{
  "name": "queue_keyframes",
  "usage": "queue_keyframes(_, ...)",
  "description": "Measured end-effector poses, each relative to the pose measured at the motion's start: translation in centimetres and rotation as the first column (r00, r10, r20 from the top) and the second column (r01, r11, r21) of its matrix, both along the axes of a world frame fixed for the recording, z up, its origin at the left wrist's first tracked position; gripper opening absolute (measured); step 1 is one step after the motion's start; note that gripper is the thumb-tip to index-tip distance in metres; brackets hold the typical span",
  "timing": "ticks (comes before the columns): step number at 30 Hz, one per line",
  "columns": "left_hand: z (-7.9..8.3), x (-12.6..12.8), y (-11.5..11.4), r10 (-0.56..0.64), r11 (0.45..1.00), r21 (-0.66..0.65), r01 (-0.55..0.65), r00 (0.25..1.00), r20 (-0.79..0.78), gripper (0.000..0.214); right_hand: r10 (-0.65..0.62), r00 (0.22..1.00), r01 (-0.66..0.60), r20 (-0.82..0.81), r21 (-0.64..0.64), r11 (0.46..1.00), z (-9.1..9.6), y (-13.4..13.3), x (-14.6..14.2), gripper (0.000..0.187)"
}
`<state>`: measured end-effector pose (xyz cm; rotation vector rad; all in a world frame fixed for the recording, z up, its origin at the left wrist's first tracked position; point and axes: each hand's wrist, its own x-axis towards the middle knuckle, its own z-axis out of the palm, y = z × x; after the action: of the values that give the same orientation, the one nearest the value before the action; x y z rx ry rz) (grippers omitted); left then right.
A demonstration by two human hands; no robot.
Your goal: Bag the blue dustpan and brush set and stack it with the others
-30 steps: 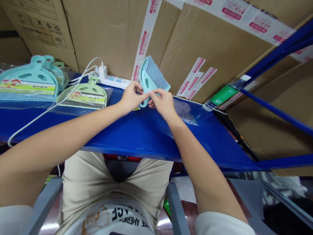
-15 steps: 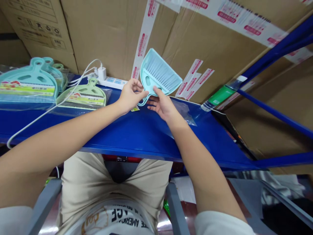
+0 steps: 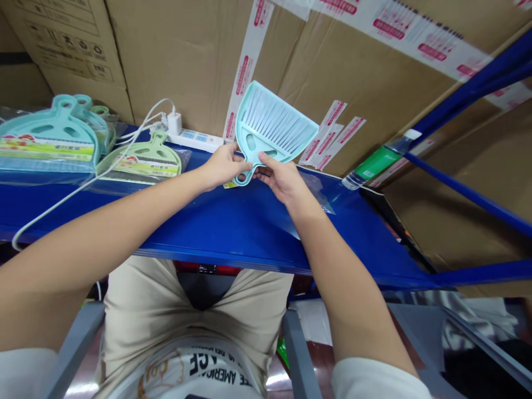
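Note:
A light-blue dustpan and brush set (image 3: 274, 124) is held up in front of me, bristles facing me and its ringed handle end pointing down. My left hand (image 3: 224, 165) pinches the left side of the handle between thumb and fingers. On the right, my right hand (image 3: 277, 174) grips it too, thumb on the front near the slots and fingers behind, partly hidden. Under the handle a small yellow-green label (image 3: 229, 185) lies on the blue shelf (image 3: 233, 227). Right of my right wrist lies a clear plastic bag (image 3: 318, 191).
Bagged blue dustpan sets (image 3: 50, 124) and a bagged green set (image 3: 152, 155) lie at left. A white power strip (image 3: 199, 139) with a charger and cables sits against the cardboard boxes (image 3: 174, 55). A green-labelled bottle (image 3: 380, 160) leans near the blue frame at right.
The dustpan and brush set has tilted and come slightly nearer, its bristle face turning more toward me. Both hands have kept hold and shifted only a little.

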<state>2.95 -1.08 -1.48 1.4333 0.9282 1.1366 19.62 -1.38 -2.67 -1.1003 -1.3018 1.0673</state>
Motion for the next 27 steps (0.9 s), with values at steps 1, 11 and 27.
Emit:
queue_keyframes(1, 0.1, -0.3, 0.2, -0.001, 1.000, -0.015, 0.001, 1.000, 0.010, 0.021, 0.005, 1.000, -0.005, 0.008, -0.001, 1.000, 0.3, -0.1, 0.2, 0.030)
queue_keyframes(11, 2.0, -5.0, 3.5, 0.071, 0.997, -0.039, -0.065, 0.978, 0.194, 0.048, -0.099, 0.981, 0.111, 0.166, -0.062, 0.992, 2.9, -0.6, 2.3, 0.007)
queue_keyframes(27, -0.6, -3.5, 5.0, 0.280, 0.960, -0.059, -0.275, 0.922, 0.267, 0.015, -0.035, 0.999, 0.035, -0.026, -0.014, 0.999, 2.4, 0.6, 4.1, 0.022)
